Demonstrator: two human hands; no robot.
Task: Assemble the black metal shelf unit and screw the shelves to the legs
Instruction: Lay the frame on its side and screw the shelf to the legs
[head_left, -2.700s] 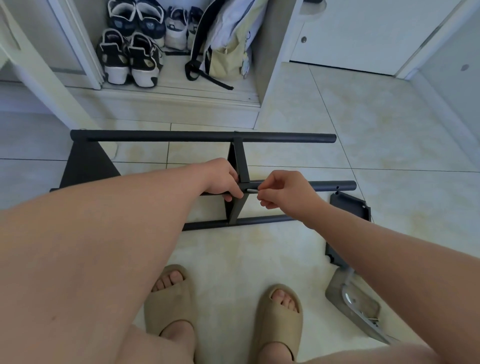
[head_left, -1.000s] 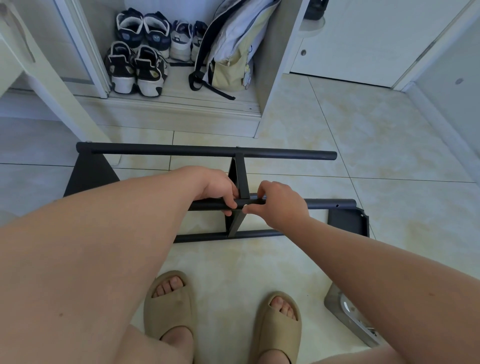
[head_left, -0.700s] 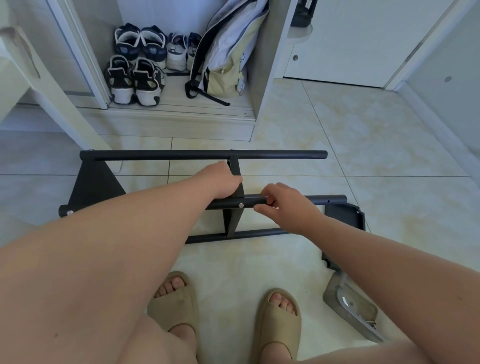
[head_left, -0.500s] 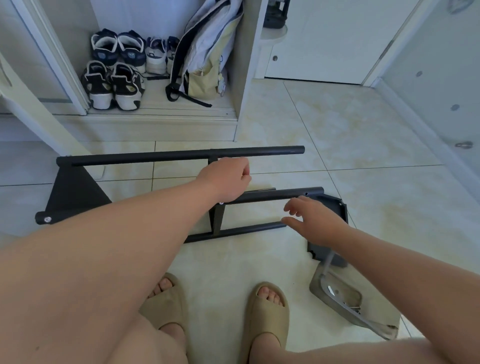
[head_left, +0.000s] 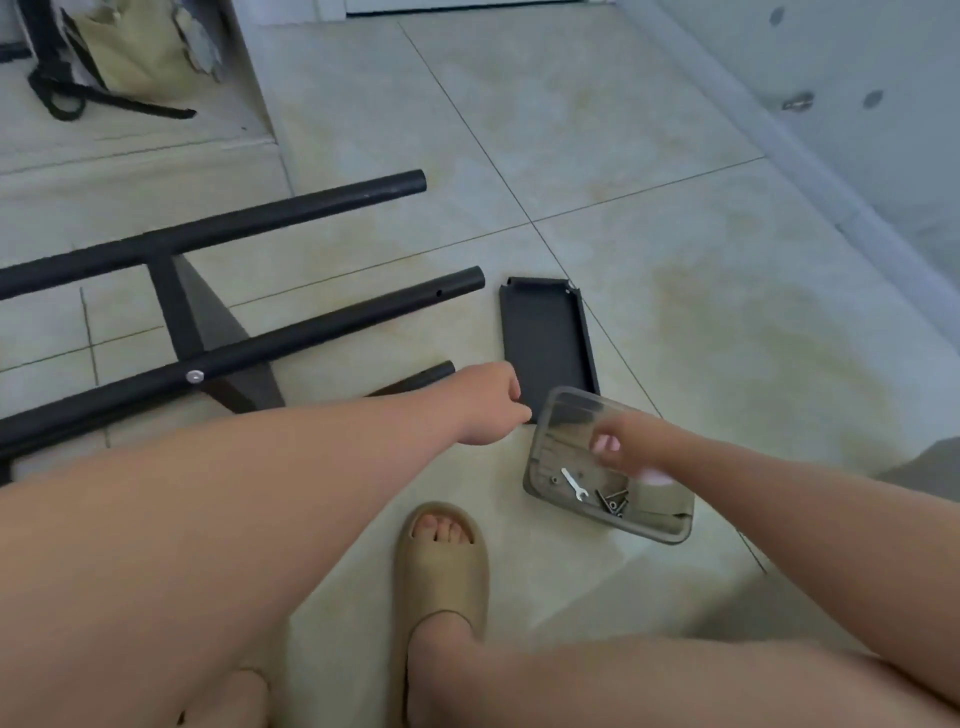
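Note:
The partly built black shelf unit lies on the floor tiles, its three tube legs (head_left: 337, 317) pointing right. A triangular shelf (head_left: 208, 332) is fixed between them, with a silver screw (head_left: 195, 375) in the middle leg. A loose black shelf panel (head_left: 545, 332) lies flat to the right of the leg ends. My left hand (head_left: 488, 400) has its fingers curled at that panel's near left corner; a grip cannot be made out. My right hand (head_left: 618, 447), blurred, hovers over a clear plastic box (head_left: 545, 486) that holds a small wrench (head_left: 573, 483) and several dark screws (head_left: 610, 501).
My foot in a beige sandal (head_left: 441, 566) stands just in front of the box. A bag with black straps (head_left: 130, 47) sits on a raised step at the top left. A white wall and its baseboard (head_left: 779, 130) run along the right.
Both hands have left the middle leg and shelf joint and moved right. The left is now at the loose panel, the right over the screw box. The view has swung right and down.

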